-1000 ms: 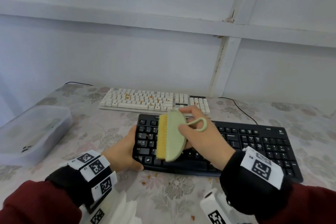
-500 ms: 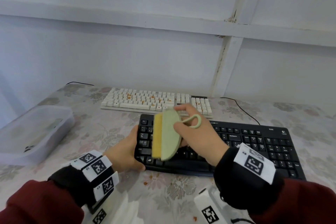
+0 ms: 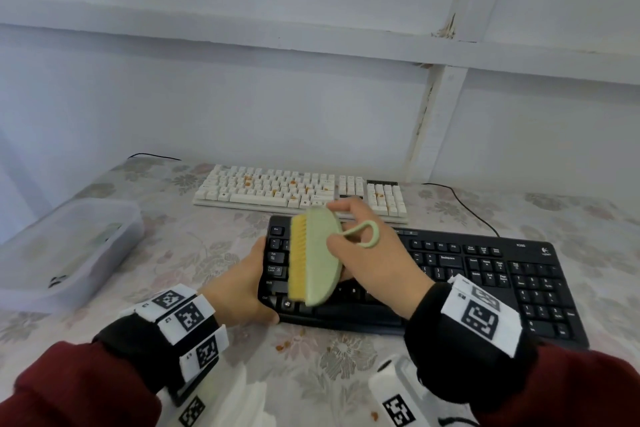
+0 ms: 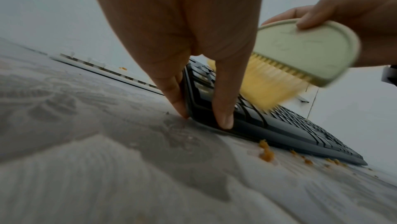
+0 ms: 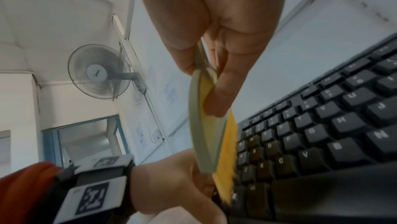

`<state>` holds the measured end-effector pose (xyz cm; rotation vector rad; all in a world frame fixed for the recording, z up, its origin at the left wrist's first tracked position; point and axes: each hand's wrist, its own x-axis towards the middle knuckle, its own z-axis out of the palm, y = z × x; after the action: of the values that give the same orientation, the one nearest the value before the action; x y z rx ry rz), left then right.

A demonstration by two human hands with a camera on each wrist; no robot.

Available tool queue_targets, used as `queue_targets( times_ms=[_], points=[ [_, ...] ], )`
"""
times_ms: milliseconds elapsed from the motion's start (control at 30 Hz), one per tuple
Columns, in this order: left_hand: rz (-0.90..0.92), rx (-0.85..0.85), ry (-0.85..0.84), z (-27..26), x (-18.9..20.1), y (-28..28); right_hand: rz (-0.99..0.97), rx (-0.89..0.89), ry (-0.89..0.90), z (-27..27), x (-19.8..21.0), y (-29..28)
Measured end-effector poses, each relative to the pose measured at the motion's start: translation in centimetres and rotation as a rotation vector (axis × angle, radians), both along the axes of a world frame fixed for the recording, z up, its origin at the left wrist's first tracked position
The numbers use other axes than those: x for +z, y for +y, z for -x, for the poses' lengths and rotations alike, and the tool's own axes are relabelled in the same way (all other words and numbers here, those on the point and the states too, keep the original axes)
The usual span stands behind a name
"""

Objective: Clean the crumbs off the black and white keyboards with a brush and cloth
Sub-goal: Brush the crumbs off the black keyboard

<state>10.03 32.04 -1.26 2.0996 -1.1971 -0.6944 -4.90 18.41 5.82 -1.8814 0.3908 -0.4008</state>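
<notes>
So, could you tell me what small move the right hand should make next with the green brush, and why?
Probably one more short stroke toward the near edge. The right hand holds the pale green, yellow-bristled brush over the black keyboard's left keys while the left hand grips its corner; orange crumbs already lie on the floral tablecloth there.

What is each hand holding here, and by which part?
Right hand grips the brush by its green back; left hand holds the black keyboard at its left end.
</notes>
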Motion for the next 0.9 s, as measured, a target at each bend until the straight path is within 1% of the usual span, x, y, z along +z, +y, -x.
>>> queue_targets(
  times_ms=[100,200,267,367,567,600,633,700,767,900],
  points=[
    [-0.007,0.002,-0.006,0.0,0.1,-0.1,0.040,-0.042,-0.020,-0.8,-0.4,0.4],
    [0.018,-0.010,-0.010,0.1,0.2,-0.1,0.064,0.047,0.041,-0.6,-1.6,1.8],
    [0.036,-0.021,-0.016,0.2,0.2,-0.1,0.072,0.107,0.101,-0.3,-1.6,2.2],
    [0.031,-0.026,-0.006,0.1,0.1,-0.1,0.054,0.109,0.128,-0.1,-0.3,1.4],
    [-0.007,-0.012,-0.015,0.0,0.0,0.1,0.029,-0.012,0.038,0.4,3.4,-0.5],
    [-0.007,-0.013,-0.013,0.0,0.0,0.1,0.077,-0.034,0.009,0.5,3.9,-0.8],
    [-0.002,-0.014,-0.009,0.0,0.0,0.1,0.163,-0.054,-0.026,0.6,4.3,-1.2],
    [0.012,-0.013,-0.002,0.0,-0.1,0.1,0.382,-0.083,-0.075,0.7,5.0,-1.6],
    [0.021,-0.014,-0.003,-0.1,-0.1,0.1,0.545,-0.093,-0.017,0.6,5.0,-1.6],
    [0.023,-0.018,-0.016,-0.1,-0.3,0.1,0.629,-0.071,0.187,0.0,3.5,-1.1]
  ],
)
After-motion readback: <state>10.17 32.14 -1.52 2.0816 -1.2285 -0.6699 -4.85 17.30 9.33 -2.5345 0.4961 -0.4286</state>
